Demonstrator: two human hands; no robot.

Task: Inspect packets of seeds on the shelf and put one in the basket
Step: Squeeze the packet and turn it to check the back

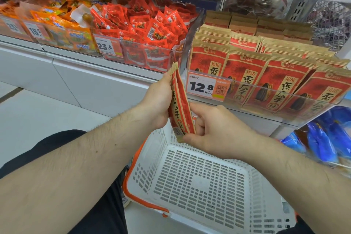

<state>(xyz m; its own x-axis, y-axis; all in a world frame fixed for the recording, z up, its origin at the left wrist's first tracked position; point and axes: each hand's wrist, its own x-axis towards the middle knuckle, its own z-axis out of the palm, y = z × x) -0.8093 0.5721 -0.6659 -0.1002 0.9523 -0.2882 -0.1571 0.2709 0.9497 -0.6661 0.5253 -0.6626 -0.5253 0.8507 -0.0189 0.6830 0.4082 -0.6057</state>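
Head view: both hands [157, 100] [218, 129] gripping seed packet [180, 104], seemingly above basket [199, 186].

Bright, even store light from above; soft shadows, faint glare on the clear bins [247, 89]. Wide-angle bending and slight blur at the edges.

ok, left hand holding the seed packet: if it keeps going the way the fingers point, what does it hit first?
Likely the clear plastic shelf bin of small red snack sachets: the left hand grips the red-and-tan paper seed packet, pointing up toward the shelf. Depth unclear.

Packet [180, 100] above basket [190, 176]
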